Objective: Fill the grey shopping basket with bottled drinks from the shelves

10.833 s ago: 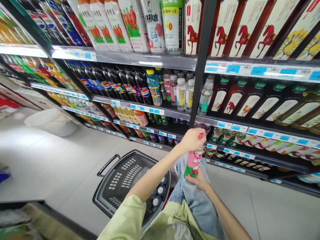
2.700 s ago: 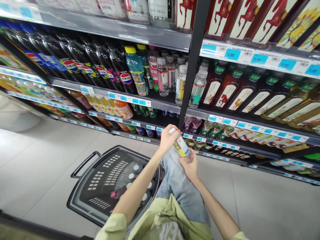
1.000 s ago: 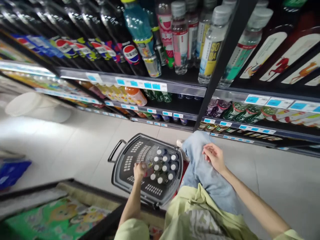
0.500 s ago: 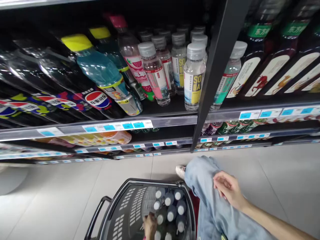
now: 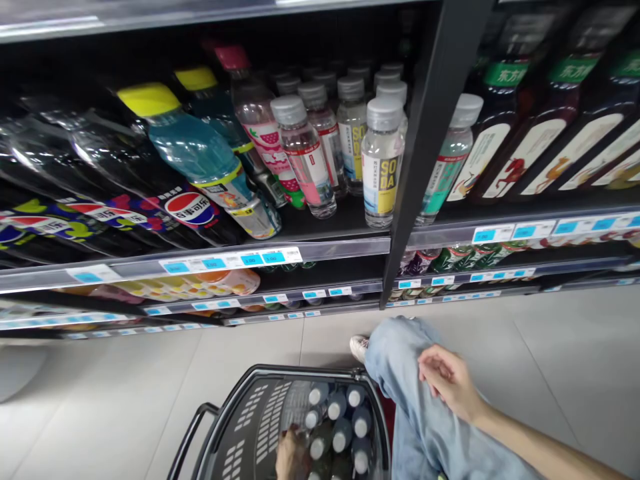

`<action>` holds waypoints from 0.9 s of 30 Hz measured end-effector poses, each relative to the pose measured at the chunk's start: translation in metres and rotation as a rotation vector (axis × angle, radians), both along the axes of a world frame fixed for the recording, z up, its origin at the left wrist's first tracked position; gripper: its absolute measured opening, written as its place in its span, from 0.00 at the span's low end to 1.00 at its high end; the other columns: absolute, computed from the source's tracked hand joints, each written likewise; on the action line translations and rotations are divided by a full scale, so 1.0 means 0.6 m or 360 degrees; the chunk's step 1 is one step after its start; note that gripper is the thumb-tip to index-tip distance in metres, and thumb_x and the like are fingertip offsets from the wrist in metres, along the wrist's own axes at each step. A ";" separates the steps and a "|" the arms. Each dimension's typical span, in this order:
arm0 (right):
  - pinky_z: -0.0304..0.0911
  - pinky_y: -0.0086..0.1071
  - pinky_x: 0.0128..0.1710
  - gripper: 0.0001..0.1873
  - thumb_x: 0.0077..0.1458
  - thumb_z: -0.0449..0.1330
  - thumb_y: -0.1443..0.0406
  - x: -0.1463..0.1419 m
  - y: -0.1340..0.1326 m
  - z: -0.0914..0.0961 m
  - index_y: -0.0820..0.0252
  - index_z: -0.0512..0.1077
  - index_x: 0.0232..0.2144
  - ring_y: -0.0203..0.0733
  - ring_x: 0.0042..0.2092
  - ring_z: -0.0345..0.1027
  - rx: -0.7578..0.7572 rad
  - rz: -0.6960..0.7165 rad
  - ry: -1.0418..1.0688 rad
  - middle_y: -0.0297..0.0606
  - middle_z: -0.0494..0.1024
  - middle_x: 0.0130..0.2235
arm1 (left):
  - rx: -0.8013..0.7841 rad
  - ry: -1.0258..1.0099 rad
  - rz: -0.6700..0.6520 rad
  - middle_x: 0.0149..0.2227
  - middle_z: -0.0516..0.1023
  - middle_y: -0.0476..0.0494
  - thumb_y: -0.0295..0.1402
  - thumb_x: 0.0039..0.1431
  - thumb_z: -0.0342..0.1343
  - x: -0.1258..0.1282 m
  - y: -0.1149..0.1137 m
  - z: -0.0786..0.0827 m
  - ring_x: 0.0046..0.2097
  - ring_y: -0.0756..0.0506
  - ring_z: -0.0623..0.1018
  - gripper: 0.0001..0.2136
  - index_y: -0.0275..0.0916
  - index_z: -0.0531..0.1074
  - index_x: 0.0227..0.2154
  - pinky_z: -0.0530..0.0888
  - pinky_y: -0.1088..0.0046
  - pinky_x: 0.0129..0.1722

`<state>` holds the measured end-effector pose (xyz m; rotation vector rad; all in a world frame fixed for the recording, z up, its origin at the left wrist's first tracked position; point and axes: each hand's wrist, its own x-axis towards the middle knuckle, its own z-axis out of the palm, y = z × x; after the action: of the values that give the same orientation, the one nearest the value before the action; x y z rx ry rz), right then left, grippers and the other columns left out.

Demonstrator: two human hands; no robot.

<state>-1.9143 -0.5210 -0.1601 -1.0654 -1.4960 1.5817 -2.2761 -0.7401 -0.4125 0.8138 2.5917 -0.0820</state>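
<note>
My left hand (image 5: 290, 455) is down inside the dark shopping basket (image 5: 200, 440), at the left of the upright bottles. It is blurred and its fingers are mostly hidden, so I cannot tell whether it grips anything. Just beyond it a clear ribbed plastic bottle (image 5: 296, 403) seems to lie on its side. Several bottles with pale caps (image 5: 342, 435) stand packed along the basket's right side. Loosely curled, with nothing visible in it, my right hand (image 5: 449, 381) rests over the knee of my light blue jeans (image 5: 405, 360).
Ahead, a dark shelf (image 5: 345, 245) carries soda water bottles (image 5: 383, 167), a blue drink with a yellow cap (image 5: 193, 150) and cola bottles (image 5: 190, 207) lying down. A black upright (image 5: 425, 133) divides it from dark bottles (image 5: 540, 147). Grey floor tiles (image 5: 115, 400) lie below.
My left hand has shifted slightly left and nearer within the basket. The whole view has drifted a little, with the shelf and basket now lower. My right hand keeps its curled pose.
</note>
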 end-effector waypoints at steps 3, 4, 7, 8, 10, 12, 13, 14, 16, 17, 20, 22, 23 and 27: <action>0.55 0.23 0.16 0.28 0.60 0.68 0.40 -0.001 0.002 0.000 0.59 0.75 0.34 0.32 0.18 0.64 -0.0031 0.0001 0.0040 0.36 0.78 0.26 | 0.0141 -0.0004 -0.0028 0.40 0.85 0.36 0.30 0.67 0.49 -0.019 0.042 0.074 0.43 0.37 0.87 0.10 0.42 0.77 0.37 0.73 0.69 0.37; 0.55 0.24 0.16 0.29 0.59 0.68 0.39 -0.001 0.002 -0.001 0.59 0.75 0.34 0.32 0.18 0.64 -0.0039 0.0002 0.0051 0.35 0.78 0.26 | 0.0205 0.0027 -0.0018 0.36 0.85 0.37 0.32 0.69 0.48 -0.024 0.060 0.107 0.40 0.36 0.86 0.11 0.42 0.77 0.38 0.71 0.69 0.35; 0.54 0.25 0.15 0.30 0.57 0.69 0.37 -0.001 0.001 -0.003 0.59 0.76 0.33 0.32 0.18 0.62 -0.0053 0.0000 0.0084 0.36 0.77 0.25 | 0.0597 0.0259 -0.0072 0.30 0.82 0.41 0.37 0.71 0.50 -0.031 0.123 0.227 0.32 0.39 0.82 0.11 0.41 0.77 0.42 0.64 0.71 0.31; 0.54 0.26 0.15 0.30 0.56 0.69 0.37 -0.001 0.001 -0.004 0.59 0.76 0.33 0.33 0.18 0.62 -0.0056 0.0000 0.0095 0.36 0.77 0.25 | 0.0802 0.0350 -0.0134 0.29 0.82 0.43 0.36 0.71 0.51 -0.029 0.147 0.274 0.31 0.41 0.81 0.11 0.41 0.78 0.43 0.64 0.72 0.30; 0.54 0.27 0.15 0.30 0.55 0.70 0.38 -0.001 0.001 -0.008 0.58 0.76 0.32 0.34 0.18 0.62 -0.0059 0.0014 0.0116 0.37 0.77 0.25 | 0.1282 0.0514 -0.0344 0.27 0.79 0.46 0.35 0.70 0.53 -0.018 0.199 0.378 0.31 0.44 0.80 0.09 0.40 0.77 0.42 0.67 0.73 0.32; 0.53 0.26 0.15 0.29 0.54 0.70 0.38 0.000 0.002 -0.013 0.58 0.76 0.32 0.34 0.18 0.63 -0.0056 0.0036 0.0141 0.36 0.77 0.25 | 0.1734 0.0642 -0.0632 0.32 0.80 0.44 0.35 0.72 0.52 0.002 0.257 0.488 0.36 0.44 0.81 0.10 0.40 0.77 0.42 0.74 0.71 0.40; 0.52 0.25 0.15 0.29 0.54 0.71 0.38 0.000 0.002 -0.016 0.58 0.76 0.32 0.33 0.18 0.62 -0.0055 0.0050 0.0154 0.35 0.77 0.24 | 0.1897 0.0699 -0.0763 0.37 0.82 0.42 0.35 0.73 0.51 0.014 0.288 0.544 0.40 0.43 0.82 0.10 0.40 0.77 0.45 0.76 0.69 0.44; 0.51 0.24 0.15 0.29 0.53 0.71 0.38 0.000 0.003 -0.020 0.58 0.75 0.32 0.33 0.18 0.62 -0.0055 0.0061 0.0168 0.34 0.76 0.24 | 0.2002 0.0747 -0.0870 0.43 0.82 0.39 0.35 0.73 0.51 0.028 0.319 0.598 0.47 0.42 0.82 0.11 0.40 0.77 0.48 0.77 0.67 0.49; 0.48 0.23 0.14 0.30 0.52 0.71 0.38 -0.001 0.004 -0.029 0.58 0.75 0.32 0.32 0.17 0.62 -0.0063 0.0084 0.0198 0.34 0.76 0.25 | 0.2130 0.0857 -0.1044 0.56 0.79 0.33 0.34 0.73 0.52 0.053 0.384 0.699 0.59 0.38 0.78 0.14 0.39 0.75 0.56 0.76 0.61 0.59; 0.47 0.23 0.14 0.30 0.52 0.71 0.38 -0.003 0.004 -0.034 0.58 0.75 0.32 0.32 0.17 0.62 -0.0065 0.0093 0.0213 0.34 0.76 0.25 | 0.2138 0.0910 -0.1110 0.62 0.75 0.30 0.34 0.72 0.52 0.063 0.415 0.743 0.64 0.37 0.75 0.17 0.38 0.73 0.60 0.74 0.57 0.64; 0.47 0.22 0.14 0.29 0.53 0.72 0.39 -0.007 0.006 -0.049 0.59 0.75 0.32 0.32 0.18 0.63 -0.0058 0.0102 0.0235 0.35 0.77 0.26 | 0.2082 0.1056 -0.1137 0.71 0.66 0.26 0.33 0.71 0.53 0.082 0.502 0.849 0.70 0.31 0.67 0.24 0.34 0.69 0.66 0.69 0.49 0.69; 0.45 0.22 0.14 0.31 0.50 0.73 0.38 -0.009 0.012 -0.058 0.58 0.74 0.32 0.32 0.17 0.63 -0.0070 0.0096 0.0237 0.35 0.77 0.26 | 0.1971 0.1097 -0.1106 0.73 0.63 0.26 0.32 0.69 0.53 0.085 0.548 0.896 0.72 0.29 0.64 0.27 0.32 0.66 0.69 0.67 0.46 0.70; 0.45 0.21 0.14 0.31 0.49 0.73 0.38 -0.009 0.015 -0.061 0.58 0.74 0.32 0.32 0.17 0.62 -0.0071 0.0079 0.0251 0.35 0.78 0.26 | 0.1902 0.1101 -0.1087 0.73 0.63 0.27 0.32 0.68 0.53 0.086 0.566 0.914 0.72 0.28 0.63 0.28 0.32 0.66 0.69 0.67 0.46 0.70; 0.43 0.21 0.13 0.35 0.42 0.75 0.36 -0.003 0.032 -0.063 0.58 0.73 0.31 0.30 0.16 0.59 -0.0100 0.0071 0.0267 0.33 0.76 0.24 | 0.1689 0.1113 -0.0977 0.68 0.69 0.26 0.32 0.70 0.51 0.087 0.599 0.945 0.67 0.27 0.68 0.21 0.31 0.74 0.61 0.70 0.46 0.66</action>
<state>-1.9161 -0.5016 -0.1977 -0.9146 -1.3742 1.7143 -2.2241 -0.3807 0.1545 2.2577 2.7649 1.0867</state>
